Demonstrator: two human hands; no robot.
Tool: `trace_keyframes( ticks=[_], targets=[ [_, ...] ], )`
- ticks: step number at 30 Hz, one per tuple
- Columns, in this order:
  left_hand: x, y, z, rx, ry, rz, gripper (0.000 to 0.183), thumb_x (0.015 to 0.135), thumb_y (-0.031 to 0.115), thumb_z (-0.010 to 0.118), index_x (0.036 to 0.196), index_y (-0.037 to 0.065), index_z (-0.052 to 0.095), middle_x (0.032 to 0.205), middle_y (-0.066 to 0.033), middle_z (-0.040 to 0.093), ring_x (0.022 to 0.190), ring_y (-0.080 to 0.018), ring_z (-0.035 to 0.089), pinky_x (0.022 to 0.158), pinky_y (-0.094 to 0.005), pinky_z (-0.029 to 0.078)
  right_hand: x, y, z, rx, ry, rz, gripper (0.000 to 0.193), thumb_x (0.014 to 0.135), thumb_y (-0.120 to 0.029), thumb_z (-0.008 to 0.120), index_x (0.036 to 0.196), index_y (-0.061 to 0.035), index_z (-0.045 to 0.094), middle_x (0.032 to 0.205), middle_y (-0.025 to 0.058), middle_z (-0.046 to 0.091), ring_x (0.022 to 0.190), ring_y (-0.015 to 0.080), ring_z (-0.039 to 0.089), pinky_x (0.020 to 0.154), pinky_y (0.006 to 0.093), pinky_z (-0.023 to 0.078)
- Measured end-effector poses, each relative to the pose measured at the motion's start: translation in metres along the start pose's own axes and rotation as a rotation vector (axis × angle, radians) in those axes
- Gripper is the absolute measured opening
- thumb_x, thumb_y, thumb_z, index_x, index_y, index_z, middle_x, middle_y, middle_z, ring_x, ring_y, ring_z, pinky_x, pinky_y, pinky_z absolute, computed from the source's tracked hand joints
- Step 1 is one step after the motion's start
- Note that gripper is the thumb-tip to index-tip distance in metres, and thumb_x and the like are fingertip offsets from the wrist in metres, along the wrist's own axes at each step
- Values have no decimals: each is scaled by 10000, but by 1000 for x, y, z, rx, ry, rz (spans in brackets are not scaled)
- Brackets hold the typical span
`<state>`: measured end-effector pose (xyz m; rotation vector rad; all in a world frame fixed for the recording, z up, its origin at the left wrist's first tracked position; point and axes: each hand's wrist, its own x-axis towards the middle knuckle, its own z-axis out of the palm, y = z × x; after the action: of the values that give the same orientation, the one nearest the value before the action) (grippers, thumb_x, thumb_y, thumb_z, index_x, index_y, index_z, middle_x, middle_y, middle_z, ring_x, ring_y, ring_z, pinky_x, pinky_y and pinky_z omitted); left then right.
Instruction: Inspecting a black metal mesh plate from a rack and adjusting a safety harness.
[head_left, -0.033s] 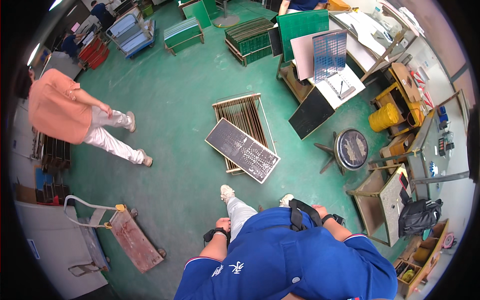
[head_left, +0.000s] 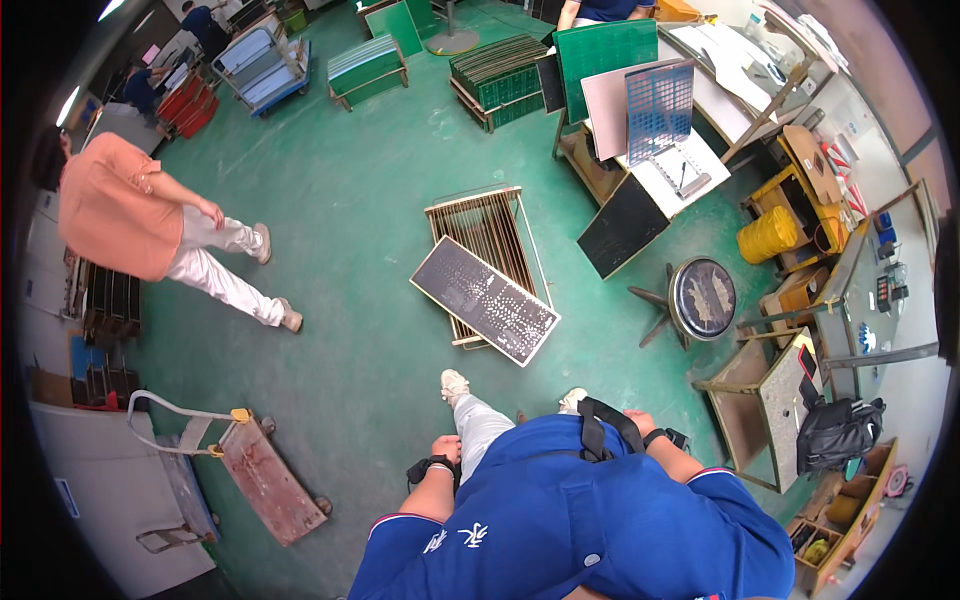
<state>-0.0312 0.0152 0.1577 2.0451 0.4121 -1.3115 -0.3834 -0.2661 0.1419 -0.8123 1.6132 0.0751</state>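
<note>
My left hand [head_left: 447, 447] hangs low beside my light trousers, its fingers curled with nothing visible in them. At my other side, my right hand [head_left: 637, 421] is also loosely closed, next to a black strap [head_left: 594, 430] on my blue shirt; I see nothing in it. Each wrist wears a black band. On the floor ahead of my feet, a dark rectangular panel [head_left: 485, 300] with white specks lies aslant across a slatted wooden rack [head_left: 482, 225]. Neither hand touches the panel or the rack.
To the left stand a person in an orange shirt [head_left: 125, 215] and a flat hand trolley [head_left: 268, 480]. On the right are a round stool [head_left: 703, 298], a wooden box stand [head_left: 760, 405] and a backpack [head_left: 840, 435]. Racks of green boards [head_left: 500, 80] stand farther off.
The person in the orange shirt has shifted very slightly. My hands, the panel and the rack stay in place.
</note>
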Motion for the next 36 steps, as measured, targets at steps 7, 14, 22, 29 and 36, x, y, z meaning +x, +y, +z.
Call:
trace_keyframes(
  ticks=[7,14,22,29,36],
  targets=[
    [-3,1,1,-66,-16,-3,240,726,-2,361,882,65,531,676,-23,528,491,-106,449,438,-249,381,0,3,-2,-38,-22,-53,177,742,-148,468,908,-169,525,682,-34,499,619,100,458,570,317,335],
    [3,-5,-1,-62,-9,-7,246,719,-14,364,885,59,531,676,-29,530,481,-105,446,430,-250,381,-12,-7,4,-68,10,-35,199,713,-110,482,900,-160,530,677,-32,498,619,102,461,571,317,337],
    [-3,-1,0,-48,-14,-2,240,722,-8,367,886,65,527,677,-28,529,479,-99,444,427,-247,375,10,12,-1,-68,-24,-51,169,724,-116,494,883,-161,531,685,-23,498,624,113,462,556,325,337],
    [0,-4,-1,-52,-19,5,234,734,6,358,887,67,523,684,-25,526,488,-101,445,438,-248,379,8,14,-1,-155,-17,-69,118,758,-178,498,869,-153,526,719,-6,500,672,133,463,558,342,334],
    [2,-5,0,-38,-13,11,223,740,14,359,879,70,524,682,-25,527,493,-104,448,443,-251,384,10,16,-2,-189,-23,-85,122,772,-196,484,879,-157,529,728,-5,504,681,136,465,567,342,339]
  ],
)
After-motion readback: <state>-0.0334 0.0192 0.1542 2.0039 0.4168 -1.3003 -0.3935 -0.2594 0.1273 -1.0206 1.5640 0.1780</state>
